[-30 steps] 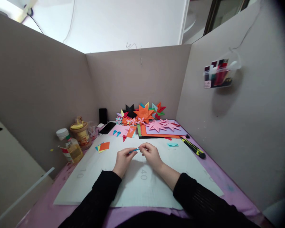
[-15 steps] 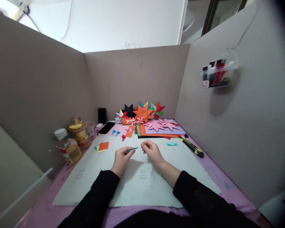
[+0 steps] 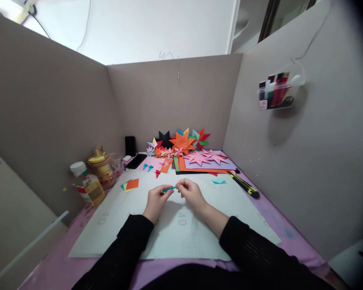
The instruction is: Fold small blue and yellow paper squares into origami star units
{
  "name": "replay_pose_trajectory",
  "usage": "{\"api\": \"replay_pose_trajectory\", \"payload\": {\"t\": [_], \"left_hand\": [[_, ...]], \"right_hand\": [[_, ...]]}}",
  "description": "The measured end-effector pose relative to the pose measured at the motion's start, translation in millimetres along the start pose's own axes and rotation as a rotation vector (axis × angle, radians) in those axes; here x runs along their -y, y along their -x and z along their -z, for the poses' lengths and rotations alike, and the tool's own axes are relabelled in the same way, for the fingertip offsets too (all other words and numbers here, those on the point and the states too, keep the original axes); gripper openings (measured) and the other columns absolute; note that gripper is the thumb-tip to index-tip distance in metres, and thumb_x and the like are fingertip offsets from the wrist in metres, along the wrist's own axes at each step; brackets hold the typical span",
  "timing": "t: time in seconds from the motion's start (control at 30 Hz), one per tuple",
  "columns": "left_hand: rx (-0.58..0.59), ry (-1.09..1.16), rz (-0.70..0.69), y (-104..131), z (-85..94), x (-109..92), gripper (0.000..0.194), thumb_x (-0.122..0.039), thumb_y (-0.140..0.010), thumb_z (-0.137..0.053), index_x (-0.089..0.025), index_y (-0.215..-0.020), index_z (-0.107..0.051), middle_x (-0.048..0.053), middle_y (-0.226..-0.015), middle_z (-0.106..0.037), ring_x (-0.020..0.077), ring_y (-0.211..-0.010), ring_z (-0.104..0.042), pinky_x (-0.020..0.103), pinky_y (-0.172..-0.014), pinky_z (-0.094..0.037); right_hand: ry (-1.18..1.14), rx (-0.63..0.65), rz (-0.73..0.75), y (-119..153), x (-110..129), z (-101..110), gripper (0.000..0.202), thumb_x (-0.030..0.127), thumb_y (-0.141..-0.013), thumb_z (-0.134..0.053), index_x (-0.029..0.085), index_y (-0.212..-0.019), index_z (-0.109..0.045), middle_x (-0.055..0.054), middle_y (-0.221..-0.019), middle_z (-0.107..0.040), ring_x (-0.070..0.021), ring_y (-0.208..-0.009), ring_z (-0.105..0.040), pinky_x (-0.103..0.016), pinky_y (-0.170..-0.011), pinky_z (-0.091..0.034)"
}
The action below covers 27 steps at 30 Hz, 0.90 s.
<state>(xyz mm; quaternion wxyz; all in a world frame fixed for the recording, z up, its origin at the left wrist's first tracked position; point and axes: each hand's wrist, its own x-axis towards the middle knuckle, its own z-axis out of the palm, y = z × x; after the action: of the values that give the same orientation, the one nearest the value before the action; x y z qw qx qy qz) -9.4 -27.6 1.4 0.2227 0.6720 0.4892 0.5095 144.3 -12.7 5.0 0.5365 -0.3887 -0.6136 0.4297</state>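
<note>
And here, watching from afar, I see the right hand [image 3: 194,195] back at the blue paper piece [image 3: 169,189]; 0.5 s ago a gap parted them, now its fingertips meet the far tip; so I judge 2 hands are working that 1 point again; the left hand [image 3: 156,200] pinches the piece above the middle of the white mat [image 3: 109,237]; the right's fingers are bunched, but the tip is so small that I can't tell pinch from touch; teal folded paper [image 3: 219,182] lies on the mat's right part, the utility knife [image 3: 245,186] by its right edge.
</note>
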Motion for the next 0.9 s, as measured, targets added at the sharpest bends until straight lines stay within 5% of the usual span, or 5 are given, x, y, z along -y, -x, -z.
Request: {"api": "replay_pose_trajectory", "payload": {"t": [0.27, 0.9], "left_hand": [[0.035, 0.042, 0.057, 0.2, -1.8, -4.5, 0.024, -0.034, -0.073, -0.06, -0.018, -0.089, -0.067, 0.005, -0.088, -0.069, 0.0179, -0.081, -0.063, 0.025, -0.065, -0.051], [0.035, 0.04, 0.055, 1.6, 2.0, -6.9, 0.023, -0.036, -0.073, -0.059, -0.016, -0.079, -0.068, 0.003, -0.07, -0.069, 0.0146, -0.063, -0.061, 0.022, -0.058, -0.047]], "right_hand": [[0.015, -0.055, 0.058, 0.0, -2.9, -1.9, 0.017, 0.033, -0.076, -0.051, 0.017, -0.071, -0.055, 0.002, -0.063, -0.05, -0.0093, -0.051, -0.047, -0.02, -0.043, -0.043], [0.172, -0.035, 0.203, 3.3, -0.6, 1.9, 0.013, 0.028, -0.08, -0.048, 0.018, -0.074, -0.054, 0.0, -0.071, -0.052, -0.013, -0.066, -0.05, -0.022, -0.054, -0.04]]}}
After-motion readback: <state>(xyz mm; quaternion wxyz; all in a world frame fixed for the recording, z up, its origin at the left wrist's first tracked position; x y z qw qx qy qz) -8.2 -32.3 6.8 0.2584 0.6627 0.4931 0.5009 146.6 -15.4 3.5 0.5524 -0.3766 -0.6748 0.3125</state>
